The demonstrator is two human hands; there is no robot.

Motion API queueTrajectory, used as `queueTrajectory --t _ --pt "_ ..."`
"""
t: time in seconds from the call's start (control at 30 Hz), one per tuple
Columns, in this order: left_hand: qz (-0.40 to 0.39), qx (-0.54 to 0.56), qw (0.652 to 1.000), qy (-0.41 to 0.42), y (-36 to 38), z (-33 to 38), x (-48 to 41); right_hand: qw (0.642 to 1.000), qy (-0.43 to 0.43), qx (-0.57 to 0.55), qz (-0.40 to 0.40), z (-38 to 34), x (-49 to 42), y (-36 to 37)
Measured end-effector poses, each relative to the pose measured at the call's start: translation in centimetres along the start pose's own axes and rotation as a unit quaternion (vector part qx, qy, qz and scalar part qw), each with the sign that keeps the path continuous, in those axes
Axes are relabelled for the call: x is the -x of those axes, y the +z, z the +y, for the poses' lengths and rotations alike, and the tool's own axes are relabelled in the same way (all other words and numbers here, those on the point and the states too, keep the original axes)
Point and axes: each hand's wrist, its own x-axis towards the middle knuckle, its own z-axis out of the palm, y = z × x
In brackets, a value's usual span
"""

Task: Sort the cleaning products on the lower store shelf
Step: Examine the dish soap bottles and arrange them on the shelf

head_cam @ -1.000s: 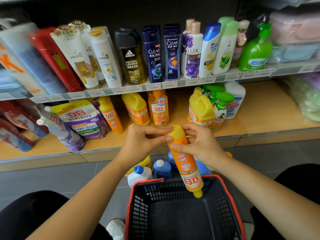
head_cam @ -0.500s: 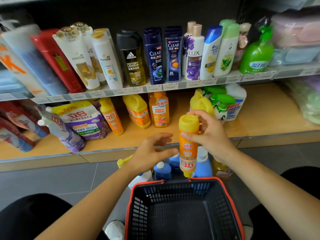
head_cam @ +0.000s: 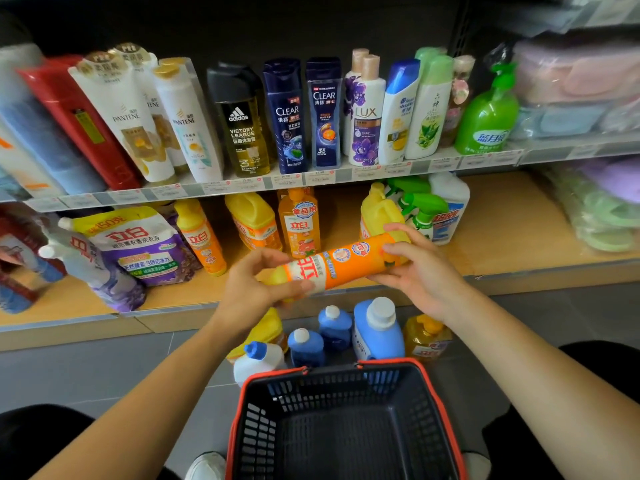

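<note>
Above basket (head_cam: 273, 373) and floor bottles (head_cam: 379, 332), left hand (head_cam: 249, 289) and right hand (head_cam: 424, 271) grip orange bottle (head_cam: 346, 263).

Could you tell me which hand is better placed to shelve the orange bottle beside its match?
Left, likely: the left hand grips the orange bottle at its cap end, nearer the matching bottle.

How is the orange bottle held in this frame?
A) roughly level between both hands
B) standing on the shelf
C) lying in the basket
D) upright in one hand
A: the orange bottle lies roughly level, left hand gripping one end, right hand the other.
</note>
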Motion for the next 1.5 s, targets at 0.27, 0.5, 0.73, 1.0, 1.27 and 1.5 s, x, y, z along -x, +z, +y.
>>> queueTrajectory --t 0.27,0.5,0.73,1.0,1.27,1.5 --pt "0.009 0.214 0.976 -0.027 -1.5 0.7 -1.0 0.994 0.017 0.104 0.018 0.2 0.1 -0.6" --pt "0.067 0.173 0.982 -0.041 -1.6 0.8 -1.3 0.988 -0.009 0.138 -0.063 1.6 0.7 0.4" --pt "0.037 0.164 0.986 0.016 -1.3 1.2 -1.2 0.984 0.04 0.153 -0.079 3.1 1.2 1.4" --pt "0.079 0.177 0.98 0.041 -1.4 2.0 -1.1 0.982 0.097 0.107 -0.12 4.4 1.0 2.2" --pt "0.077 0.129 0.988 0.023 -1.2 1.5 -1.4 0.99 0.048 0.115 -0.071 6.0 0.6 2.7" --pt "0.057 0.2 0.978 0.031 -1.8 2.1 -2.0 0.978 0.122 0.14 -0.096 6.4 0.1 2.9"
